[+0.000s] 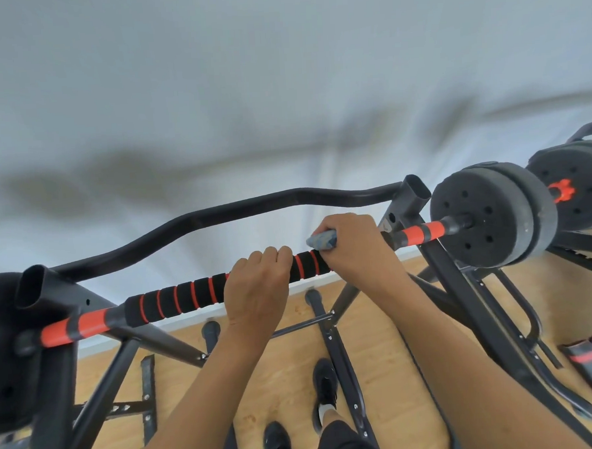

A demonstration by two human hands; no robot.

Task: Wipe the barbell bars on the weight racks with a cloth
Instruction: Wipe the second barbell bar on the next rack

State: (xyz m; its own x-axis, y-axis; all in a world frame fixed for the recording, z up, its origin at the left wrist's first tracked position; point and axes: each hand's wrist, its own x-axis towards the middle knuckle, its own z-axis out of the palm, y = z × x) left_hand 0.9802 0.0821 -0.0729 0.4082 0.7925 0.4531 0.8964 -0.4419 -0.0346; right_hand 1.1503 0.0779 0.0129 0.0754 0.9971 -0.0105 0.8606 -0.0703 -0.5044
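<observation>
The left grip (256, 288) curls round the bar (175, 301). Just beside it, the right grip (354, 245) clamps the cloth (321, 241) against the bar, near the rack (413, 192).

Racked barbell bar (175, 301) with cloth (321, 241) applied.
Black foam grip ringed red, orange-banded ends; it lies across the weight rack's (413, 197) two uprights. The bunched blue-grey cloth sits near the grip's right end, gripped by the right hand (354, 242).
</observation>
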